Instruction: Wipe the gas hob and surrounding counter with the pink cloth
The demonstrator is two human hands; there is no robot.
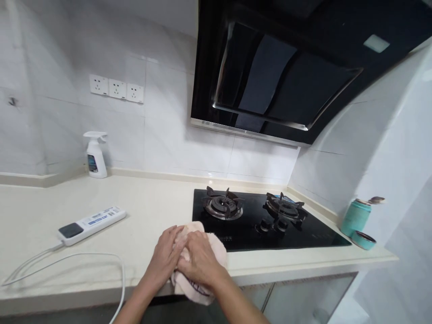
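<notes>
A pale pink cloth (218, 248) lies bunched at the counter's front edge, beside the left front corner of the black gas stove (246, 240). One end of it hangs over the edge and shows dark marks. My left hand (167, 252) is closed on the cloth's left side. From the right, my right hand (199, 256) grips the same cloth, its fingers curled into the folds and close to the left ones. Some fingertips are hidden in the fabric.
A white power strip (94, 225) with a trailing cable (101, 254) lies left on the counter (148, 198). A spray bottle (96, 155) stands near the wall. The range hood (270, 67) overhangs the stove. A turquoise jar (356, 218) and small bowl (363, 241) are at right.
</notes>
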